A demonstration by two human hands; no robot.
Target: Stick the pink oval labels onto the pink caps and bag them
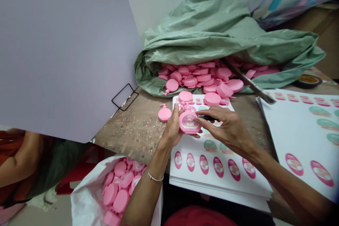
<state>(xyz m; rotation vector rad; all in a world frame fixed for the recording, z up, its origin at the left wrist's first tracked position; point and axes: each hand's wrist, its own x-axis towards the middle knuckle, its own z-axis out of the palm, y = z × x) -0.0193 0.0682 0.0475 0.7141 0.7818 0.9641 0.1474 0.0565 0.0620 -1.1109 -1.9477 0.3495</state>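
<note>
A small pink pump bottle [189, 129] stands upright in my left hand [172, 127], the fingers wrapped round its side and back. Its front carries an oval sticker with a pale picture. My right hand [233, 127] pinches a slim black tool [208, 117], whose exact kind I cannot make out. The right thumb and fingertip are at the bottle's right edge, by the sticker. Under both hands lies a stack of white sticker sheets [190, 178] printed with pink ovals and green shapes. One loose pink bottle [164, 113] lies left of the sheets.
A green sack [201, 39] spills pink bottles [190, 81] at the back. A metal strip [249, 83] juts from it. More sticker sheets [286, 130] lie right, near a tape roll [307, 80]. A white bag [84, 197] of bottles sits below left; another person's arm [23, 155] shows beyond.
</note>
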